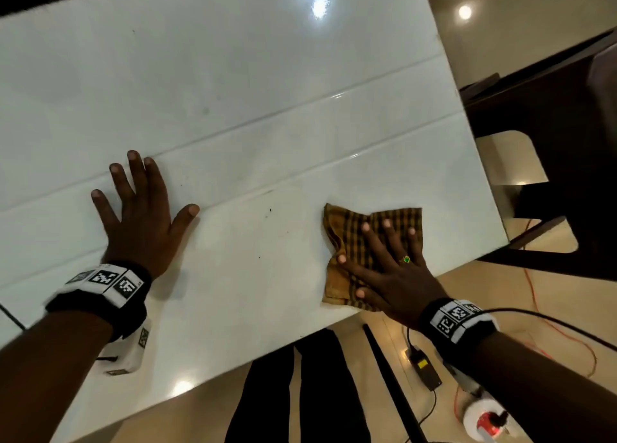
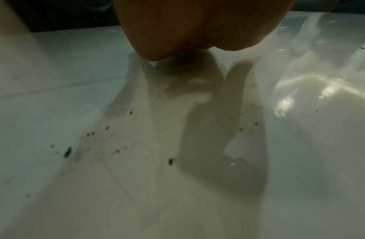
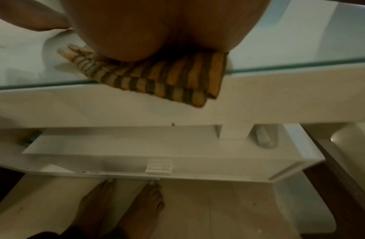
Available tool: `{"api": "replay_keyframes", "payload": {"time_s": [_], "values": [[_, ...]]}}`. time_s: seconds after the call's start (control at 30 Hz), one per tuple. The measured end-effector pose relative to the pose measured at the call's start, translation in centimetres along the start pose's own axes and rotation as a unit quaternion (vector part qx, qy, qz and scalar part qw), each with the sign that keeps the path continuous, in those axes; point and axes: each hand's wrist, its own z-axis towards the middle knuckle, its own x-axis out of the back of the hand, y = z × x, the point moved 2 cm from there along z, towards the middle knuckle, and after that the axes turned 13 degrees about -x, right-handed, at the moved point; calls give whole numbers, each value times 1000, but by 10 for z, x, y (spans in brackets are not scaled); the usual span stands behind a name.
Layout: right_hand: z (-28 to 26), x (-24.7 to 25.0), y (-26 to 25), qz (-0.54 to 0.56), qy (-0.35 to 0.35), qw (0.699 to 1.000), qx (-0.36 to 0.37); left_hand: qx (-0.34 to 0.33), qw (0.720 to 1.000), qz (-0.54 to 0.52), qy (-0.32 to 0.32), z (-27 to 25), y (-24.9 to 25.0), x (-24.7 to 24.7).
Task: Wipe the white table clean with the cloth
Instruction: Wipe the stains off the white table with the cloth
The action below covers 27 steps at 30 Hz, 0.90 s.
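Observation:
The glossy white table [image 1: 233, 92] fills most of the head view. A yellow cloth with dark checks [image 1: 347, 242] lies folded near the table's front right edge. My right hand [image 1: 390, 269] lies flat on it with straight, spread fingers. In the right wrist view the cloth [image 3: 167, 77] hangs a little over the table's edge [image 3: 300, 80] under my palm [image 3: 157, 29]. My left hand [image 1: 140, 215] presses flat on the bare table to the left, fingers spread. Small dark specks [image 2: 68, 152] dot the surface near the left palm [image 2: 198, 24].
A dark chair [image 1: 551, 142] stands off the table's right end. On the floor below lie a black adapter [image 1: 425, 369], orange and black cables [image 1: 547, 325] and a white-and-red plug [image 1: 484, 422]. My bare feet [image 3: 120, 210] stand under a lower white shelf [image 3: 177, 153].

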Motion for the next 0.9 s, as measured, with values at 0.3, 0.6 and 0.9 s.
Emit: {"api": "replay_keyframes", "payload": {"time_s": [0.3, 0.6, 0.9], "values": [[-22, -10, -51, -8, -9, 1000, 13, 45, 999, -6, 26, -10, -15, 3], [4, -1, -108, -7, 6, 997, 76, 95, 994, -24, 40, 5, -58, 20], [140, 53, -134, 12, 52, 994, 97, 167, 984, -53, 32, 36, -82, 32]]}}
